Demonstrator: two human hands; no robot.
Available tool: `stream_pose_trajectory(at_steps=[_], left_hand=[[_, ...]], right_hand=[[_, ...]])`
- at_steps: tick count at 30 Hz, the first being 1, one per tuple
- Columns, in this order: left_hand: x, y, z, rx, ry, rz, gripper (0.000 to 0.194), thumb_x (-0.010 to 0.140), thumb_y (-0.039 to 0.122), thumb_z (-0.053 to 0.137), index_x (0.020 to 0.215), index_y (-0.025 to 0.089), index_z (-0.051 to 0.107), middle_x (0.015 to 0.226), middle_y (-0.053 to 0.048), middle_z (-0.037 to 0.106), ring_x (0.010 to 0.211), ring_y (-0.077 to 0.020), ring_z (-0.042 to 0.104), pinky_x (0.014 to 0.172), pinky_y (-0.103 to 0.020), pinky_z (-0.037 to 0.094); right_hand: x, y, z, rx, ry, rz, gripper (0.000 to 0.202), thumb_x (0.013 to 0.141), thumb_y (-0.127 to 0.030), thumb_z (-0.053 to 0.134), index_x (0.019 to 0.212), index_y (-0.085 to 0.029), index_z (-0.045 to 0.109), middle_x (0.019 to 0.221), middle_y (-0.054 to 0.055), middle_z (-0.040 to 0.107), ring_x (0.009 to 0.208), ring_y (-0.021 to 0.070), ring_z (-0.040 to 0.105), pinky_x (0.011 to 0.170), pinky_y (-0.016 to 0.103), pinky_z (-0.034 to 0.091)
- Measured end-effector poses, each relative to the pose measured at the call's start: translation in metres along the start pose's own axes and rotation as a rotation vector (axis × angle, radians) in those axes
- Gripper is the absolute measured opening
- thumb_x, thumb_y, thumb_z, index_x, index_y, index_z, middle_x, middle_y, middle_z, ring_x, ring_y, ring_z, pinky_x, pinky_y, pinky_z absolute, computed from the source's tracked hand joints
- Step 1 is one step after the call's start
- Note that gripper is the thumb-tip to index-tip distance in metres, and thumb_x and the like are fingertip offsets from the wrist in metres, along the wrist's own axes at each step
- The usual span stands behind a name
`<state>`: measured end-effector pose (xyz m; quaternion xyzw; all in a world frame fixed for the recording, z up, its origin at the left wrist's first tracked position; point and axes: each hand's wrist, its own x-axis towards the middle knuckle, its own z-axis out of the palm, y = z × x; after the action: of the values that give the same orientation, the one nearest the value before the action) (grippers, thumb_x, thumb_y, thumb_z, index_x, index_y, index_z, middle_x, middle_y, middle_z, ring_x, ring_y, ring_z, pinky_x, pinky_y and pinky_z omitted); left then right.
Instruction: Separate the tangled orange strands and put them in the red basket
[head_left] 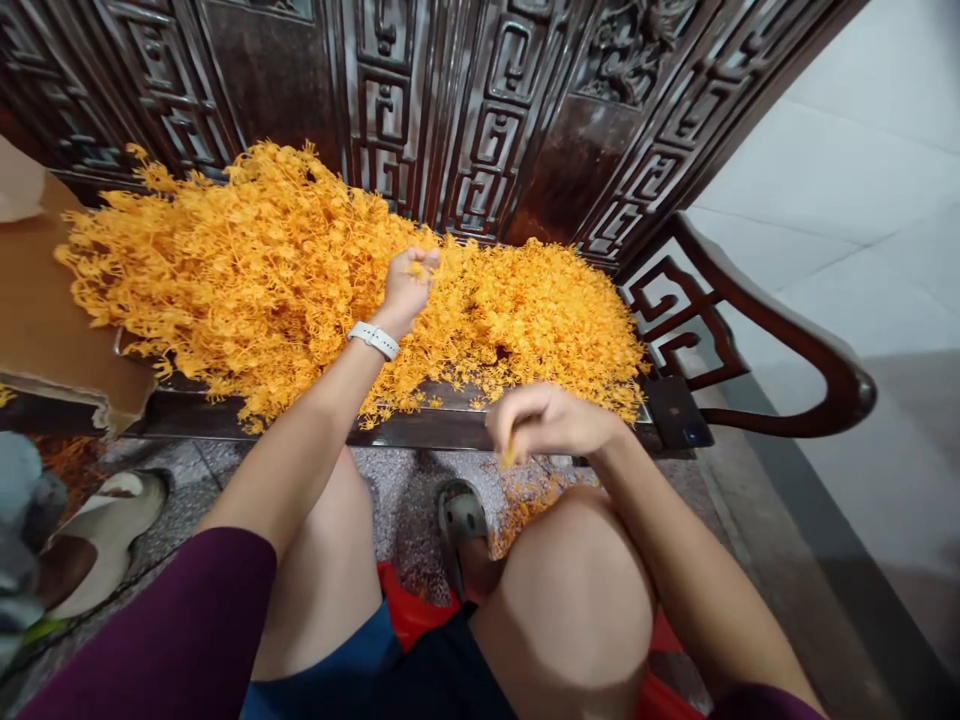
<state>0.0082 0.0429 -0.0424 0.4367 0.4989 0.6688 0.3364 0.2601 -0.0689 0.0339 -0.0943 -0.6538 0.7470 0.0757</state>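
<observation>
A big heap of orange plastic flower pieces [225, 250], tangled and spindly, covers the left and middle of a dark wooden bench seat [450, 400]. A lower, more compact mound of small orange flower pieces [555, 310] lies to its right. My left hand [409, 285], with a pale band at the wrist, is closed over the place where the piles meet, pinching an orange flower piece [418, 269]. Beyond the bench's front edge, above my knee, my right hand [555, 420] is slightly blurred, its fingers pinched on a small orange-yellow piece [509, 450].
A carved bench back [465, 120] rises behind the heap, with a curved armrest [795, 400] at right. A dark phone-like slab [679, 411] lies at the seat's right end. Cardboard [67, 290] stands at left. Orange scraps [532, 505] litter the floor. Another person's foot shows at lower left.
</observation>
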Motion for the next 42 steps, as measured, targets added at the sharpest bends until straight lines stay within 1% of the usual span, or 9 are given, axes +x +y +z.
stream_pose_trajectory(at_steps=[3, 5, 18, 21, 27, 29, 36, 39, 42], left_hand=[[-0.014, 0.007, 0.011, 0.01, -0.036, 0.029, 0.028, 0.102, 0.024, 0.06, 0.077, 0.022, 0.047, 0.067, 0.003, 0.043, 0.056, -0.0101, 0.04, 0.054, -0.025, 0.033], [-0.023, 0.014, 0.017, 0.113, -0.105, 0.121, 0.028, 0.102, 0.025, 0.06, 0.077, 0.022, 0.047, 0.065, 0.004, 0.043, 0.056, -0.0106, 0.04, 0.054, -0.027, 0.029], [-0.076, 0.051, 0.032, 0.955, -0.35, 0.447, 0.027, 0.109, 0.037, 0.05, 0.114, 0.019, 0.068, 0.07, -0.006, 0.064, 0.062, -0.0197, 0.059, 0.06, -0.033, 0.031], [-0.058, 0.043, 0.025, 0.878, -0.272, 0.402, 0.024, 0.108, 0.037, 0.052, 0.11, 0.019, 0.069, 0.067, -0.005, 0.062, 0.063, -0.0203, 0.06, 0.062, -0.033, 0.035], [-0.01, 0.019, -0.009, 0.667, -0.011, 0.348, 0.019, 0.106, 0.036, 0.056, 0.095, 0.022, 0.065, 0.06, 0.0, 0.051, 0.057, -0.0182, 0.049, 0.063, -0.033, 0.035], [-0.003, 0.012, -0.016, 0.617, 0.036, 0.314, 0.02, 0.105, 0.036, 0.057, 0.091, 0.023, 0.063, 0.06, 0.001, 0.047, 0.055, -0.0167, 0.045, 0.063, -0.033, 0.034], [-0.022, 0.023, -0.002, 0.542, -0.056, 0.306, 0.02, 0.105, 0.035, 0.057, 0.091, 0.023, 0.063, 0.058, 0.002, 0.043, 0.054, -0.0165, 0.043, 0.062, -0.033, 0.031], [-0.043, 0.037, 0.013, 0.6, -0.134, 0.329, 0.017, 0.105, 0.033, 0.057, 0.093, 0.023, 0.064, 0.059, 0.002, 0.047, 0.055, -0.017, 0.044, 0.062, -0.033, 0.03], [-0.064, 0.044, 0.027, 0.726, -0.24, 0.356, 0.016, 0.105, 0.032, 0.055, 0.099, 0.021, 0.065, 0.064, -0.001, 0.054, 0.059, -0.0179, 0.049, 0.062, -0.032, 0.031]], right_hand=[[-0.001, -0.005, -0.027, 0.284, 0.738, -0.324, 0.018, 0.095, -0.04, 0.072, 0.098, -0.022, 0.07, 0.077, -0.001, 0.065, 0.064, 0.0097, 0.053, 0.059, 0.023, 0.045], [0.001, -0.003, -0.037, 0.418, 0.975, -0.287, 0.018, 0.09, -0.035, 0.074, 0.1, -0.022, 0.067, 0.076, -0.001, 0.061, 0.06, 0.0088, 0.047, 0.056, 0.023, 0.042], [0.015, 0.024, -0.036, -0.39, 1.018, -0.186, 0.03, 0.089, -0.046, 0.079, 0.102, -0.023, 0.065, 0.071, -0.002, 0.064, 0.054, 0.0102, 0.054, 0.053, 0.028, 0.044], [0.009, 0.014, -0.024, -0.437, 0.819, -0.169, 0.024, 0.09, -0.04, 0.08, 0.094, -0.02, 0.068, 0.077, 0.0, 0.068, 0.063, 0.0105, 0.059, 0.059, 0.026, 0.047], [0.009, -0.009, 0.041, -0.264, -0.431, 0.115, 0.018, 0.1, -0.029, 0.069, 0.096, -0.013, 0.077, 0.091, 0.008, 0.078, 0.083, 0.0138, 0.073, 0.078, 0.025, 0.055], [0.01, -0.011, 0.046, -0.184, -0.565, 0.143, 0.021, 0.1, -0.032, 0.071, 0.1, -0.012, 0.077, 0.094, 0.011, 0.079, 0.086, 0.0153, 0.074, 0.08, 0.026, 0.055], [0.009, -0.013, -0.011, 0.038, 0.757, -0.216, 0.047, 0.094, -0.069, 0.062, 0.113, -0.026, 0.067, 0.082, 0.0, 0.065, 0.064, 0.012, 0.054, 0.058, 0.026, 0.042], [0.011, -0.005, -0.017, 0.019, 0.987, -0.193, 0.04, 0.093, -0.058, 0.068, 0.116, -0.025, 0.064, 0.075, -0.002, 0.059, 0.058, 0.0106, 0.045, 0.055, 0.027, 0.036], [0.015, 0.008, -0.012, -0.249, 0.898, -0.114, 0.043, 0.087, -0.043, 0.08, 0.123, -0.026, 0.063, 0.071, -0.004, 0.058, 0.058, 0.011, 0.046, 0.056, 0.028, 0.036]])
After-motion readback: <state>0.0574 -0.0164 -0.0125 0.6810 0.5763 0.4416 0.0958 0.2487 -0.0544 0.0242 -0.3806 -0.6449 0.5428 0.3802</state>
